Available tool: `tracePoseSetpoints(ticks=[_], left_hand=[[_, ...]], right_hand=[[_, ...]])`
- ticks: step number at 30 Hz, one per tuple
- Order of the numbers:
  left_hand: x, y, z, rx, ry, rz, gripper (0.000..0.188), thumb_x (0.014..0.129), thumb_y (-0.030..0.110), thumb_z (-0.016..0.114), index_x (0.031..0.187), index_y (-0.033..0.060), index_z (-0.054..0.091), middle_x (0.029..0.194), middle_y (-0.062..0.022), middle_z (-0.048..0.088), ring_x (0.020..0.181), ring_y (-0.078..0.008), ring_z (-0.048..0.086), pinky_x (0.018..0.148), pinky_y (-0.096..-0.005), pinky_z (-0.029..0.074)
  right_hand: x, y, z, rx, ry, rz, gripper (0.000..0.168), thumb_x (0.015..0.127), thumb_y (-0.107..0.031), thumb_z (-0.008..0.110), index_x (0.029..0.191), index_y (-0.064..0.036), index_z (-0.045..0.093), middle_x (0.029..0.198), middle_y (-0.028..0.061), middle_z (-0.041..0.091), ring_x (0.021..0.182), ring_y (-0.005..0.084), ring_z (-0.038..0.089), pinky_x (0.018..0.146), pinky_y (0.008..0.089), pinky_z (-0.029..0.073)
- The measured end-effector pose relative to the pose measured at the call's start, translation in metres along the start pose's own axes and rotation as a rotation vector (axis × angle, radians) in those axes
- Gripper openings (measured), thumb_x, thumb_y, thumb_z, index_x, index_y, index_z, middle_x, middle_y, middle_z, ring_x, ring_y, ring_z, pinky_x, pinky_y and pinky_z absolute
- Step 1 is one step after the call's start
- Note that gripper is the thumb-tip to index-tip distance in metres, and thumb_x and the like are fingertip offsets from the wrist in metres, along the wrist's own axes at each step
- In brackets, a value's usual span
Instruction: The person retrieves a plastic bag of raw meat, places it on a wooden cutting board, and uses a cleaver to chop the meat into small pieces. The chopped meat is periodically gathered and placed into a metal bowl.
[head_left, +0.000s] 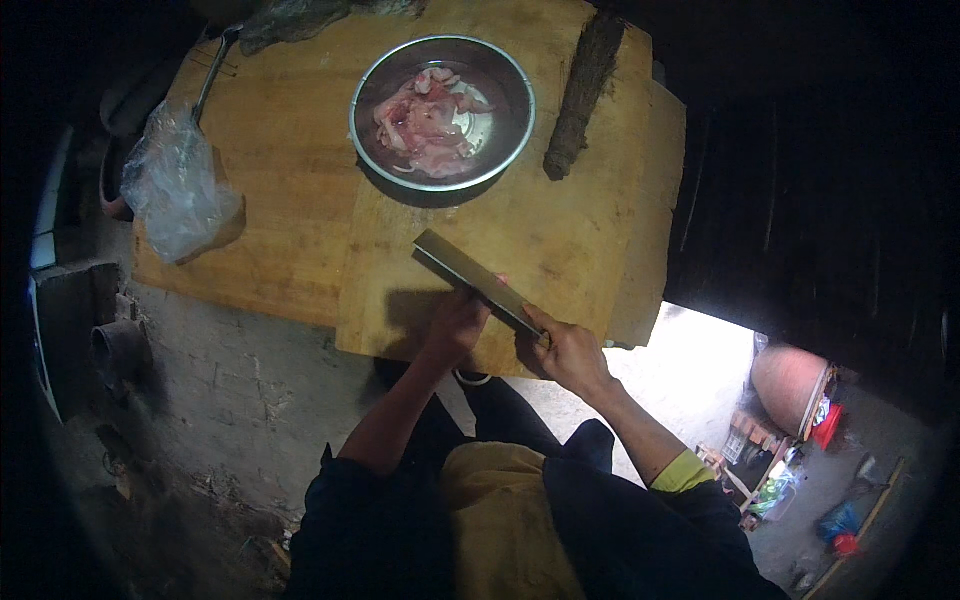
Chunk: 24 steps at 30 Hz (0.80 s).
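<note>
My right hand (574, 356) is closed around the handle end of a wide-bladed cleaver (480, 281), whose blade slants up to the left above a wooden board (570, 247). Beneath the blade's near side is my left hand (457, 326), its fingers partly hidden by the blade. A small bit of pink raw meat (502, 279) shows just past the cleaver; whether my left fingers hold any of it cannot be seen. Beyond the cleaver stands a round metal basin (517, 161) with raw meat pieces (424, 127) lying in it.
A crumpled clear plastic bag (176, 195) lies at the left edge, by a long metal utensil (214, 75). A dark, rough log-like piece (581, 97) rests right of the basin. On the floor at lower right are a large clay-coloured vessel (787, 386) and a blue bag (838, 521).
</note>
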<state>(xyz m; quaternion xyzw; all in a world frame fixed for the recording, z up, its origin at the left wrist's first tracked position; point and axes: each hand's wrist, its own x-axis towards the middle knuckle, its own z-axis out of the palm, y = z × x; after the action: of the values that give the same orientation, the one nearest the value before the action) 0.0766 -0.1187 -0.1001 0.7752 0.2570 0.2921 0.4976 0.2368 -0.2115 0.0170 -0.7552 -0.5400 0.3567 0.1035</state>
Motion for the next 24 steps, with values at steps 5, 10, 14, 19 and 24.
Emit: tracePoseSetpoints(ticks=[5,10,14,19,24], left_hand=[[0.002,0.001,-0.003,0.143,0.065,0.124,0.033,0.085,0.001,0.051,0.118,-0.002,0.054,0.12,-0.0135,0.057,0.108,-0.0302,0.054,0.092,-0.0373,0.043],[-0.003,0.001,-0.007,0.548,-0.013,0.261,0.036,0.082,-0.001,0.052,0.118,-0.0041,0.055,0.122,-0.0129,0.056,0.111,-0.0281,0.054,0.094,-0.036,0.044],[-0.007,0.0,-0.008,0.615,-0.067,0.249,0.045,0.076,-0.002,0.055,0.121,-0.0049,0.053,0.127,-0.0138,0.053,0.114,-0.0276,0.052,0.095,-0.0356,0.044],[0.002,0.0,-0.026,0.366,-0.088,0.302,0.043,0.075,-0.001,0.053,0.117,-0.0054,0.054,0.118,-0.0193,0.056,0.11,-0.0335,0.054,0.091,-0.04,0.045],[-0.013,-0.005,-0.024,0.412,-0.18,0.157,0.042,0.076,0.002,0.053,0.117,-0.0048,0.054,0.118,-0.0187,0.056,0.102,-0.0324,0.057,0.087,-0.0392,0.047]], right_hand=[[0.013,-0.002,-0.001,-0.049,-0.066,-0.005,0.053,0.077,-0.011,0.057,0.129,-0.01,0.048,0.08,0.0226,0.063,0.069,0.0358,0.064,0.065,0.0439,0.051],[0.007,0.008,-0.005,-0.092,-0.058,-0.08,0.058,0.077,-0.012,0.057,0.134,-0.009,0.043,0.072,0.0241,0.061,0.064,0.0372,0.062,0.062,0.045,0.051],[0.043,-0.015,-0.007,-0.044,-0.117,-0.056,0.058,0.077,-0.012,0.056,0.134,-0.01,0.043,0.073,0.0258,0.061,0.064,0.0385,0.062,0.063,0.0457,0.051],[0.044,-0.016,-0.013,-0.044,-0.161,0.021,0.055,0.077,-0.013,0.057,0.131,-0.012,0.047,0.072,0.024,0.061,0.068,0.0371,0.063,0.068,0.0439,0.05],[0.007,-0.004,-0.007,0.009,-0.041,0.036,0.052,0.076,-0.009,0.058,0.128,-0.011,0.05,0.074,0.0243,0.062,0.067,0.0362,0.064,0.064,0.0432,0.051]])
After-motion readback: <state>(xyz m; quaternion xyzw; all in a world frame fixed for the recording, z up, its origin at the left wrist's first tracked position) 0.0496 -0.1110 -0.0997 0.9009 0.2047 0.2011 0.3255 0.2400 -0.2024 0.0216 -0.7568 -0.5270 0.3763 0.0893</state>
